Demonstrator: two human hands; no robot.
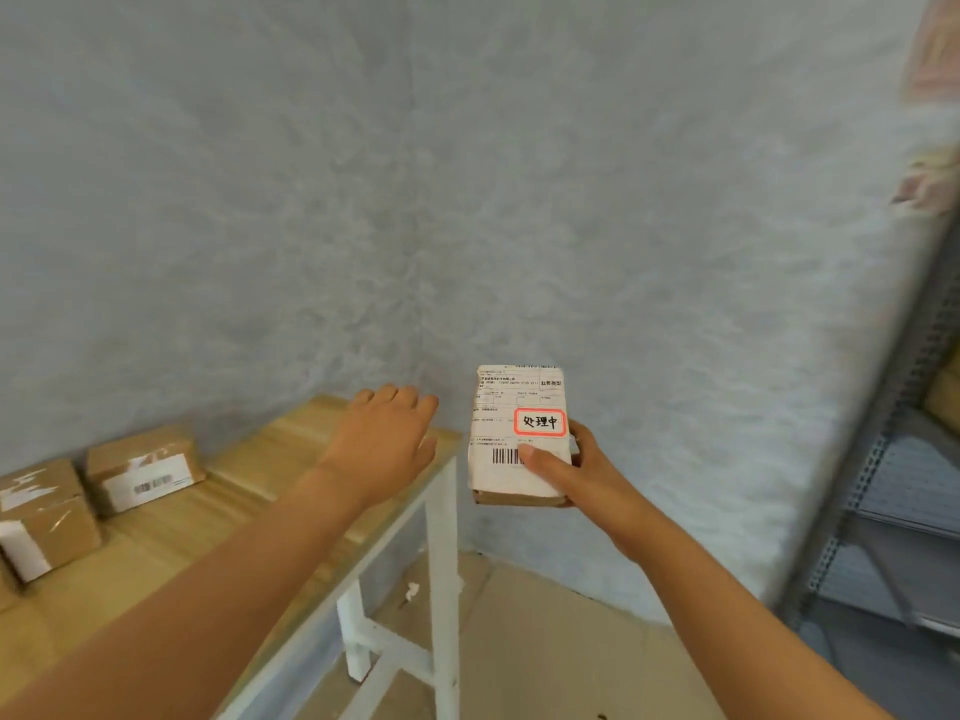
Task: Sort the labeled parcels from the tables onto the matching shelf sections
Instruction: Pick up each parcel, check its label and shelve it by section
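A pale blue-grey textured wall [415, 200] fills most of the view; below it, on the left, stands a wooden-topped table [249, 475] with a white painted frame and legs, and beneath that a beige floor [545, 641]; at the right edge a grey metal shelf unit [893, 485] with perforated uprights shows blurred, its shelf sections only partly in view.

Two brown cardboard parcels lie on the table at the far left, just beside each other: the nearer parcel [41, 517] at the picture's edge, wrapped in clear tape with a white label on its side; the farther parcel [145, 467] closer to the wall, showing a white label with a blurred barcode.

The left hand [387, 433] reaches out over the table's right end, palm down, fingers straight and relaxed, holding nothing; whether it touches the tabletop cannot be told.

The right hand [563, 472] grips a small brown held parcel [519, 433] in the air, off the table's right end and left of the shelf unit; the thumb presses on its white shipping label by the barcode, the fingers curl round its right side; a red-bordered sticker [540, 422] on the label reads 处理中.
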